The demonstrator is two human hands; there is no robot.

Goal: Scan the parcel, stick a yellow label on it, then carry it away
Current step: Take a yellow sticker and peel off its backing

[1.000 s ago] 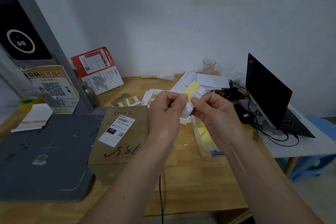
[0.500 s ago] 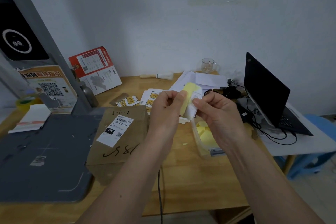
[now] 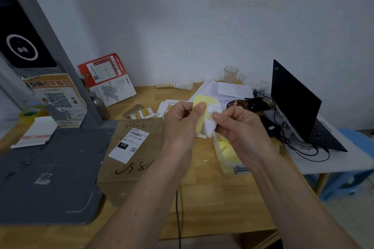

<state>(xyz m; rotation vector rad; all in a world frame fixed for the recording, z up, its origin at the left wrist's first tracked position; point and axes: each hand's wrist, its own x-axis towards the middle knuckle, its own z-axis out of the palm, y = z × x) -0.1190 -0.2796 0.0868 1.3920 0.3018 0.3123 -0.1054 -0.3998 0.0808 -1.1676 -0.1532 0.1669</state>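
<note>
Head view: both hands pinch a yellow label above the parcel's right edge

Head camera looks down on a wooden desk (image 3: 202,198) with a brown cardboard parcel (image 3: 139,159) lying flat on it, its left edge touching a grey scanner mat (image 3: 46,176). On top of the parcel sits a white shipping sticker (image 3: 129,144) with a barcode, with handwritten marks above and below it.

Just right of the parcel and raised above the desk, the left hand (image 3: 180,125) and the right hand (image 3: 238,127) meet. Left-hand fingers (image 3: 199,107) are closed on a yellow label (image 3: 202,111), thumb pressed against its face. Right-hand fingers (image 3: 217,115) are closed on the white backing paper (image 3: 210,123) behind the label, and the two layers are partly apart.

Right of the parcel, below the right hand, stands a clear plastic box (image 3: 226,155) holding more yellow paper. Beyond the parcel, toward the wall, lie small yellow printed stickers (image 3: 144,113), loose white sheets (image 3: 226,90), a glass cup (image 3: 231,74) and a red and white leaflet (image 3: 107,79) propped upright. Far right of the parcel, an open black laptop (image 3: 297,105) sits with black cables (image 3: 299,147) trailing beside it.
</note>
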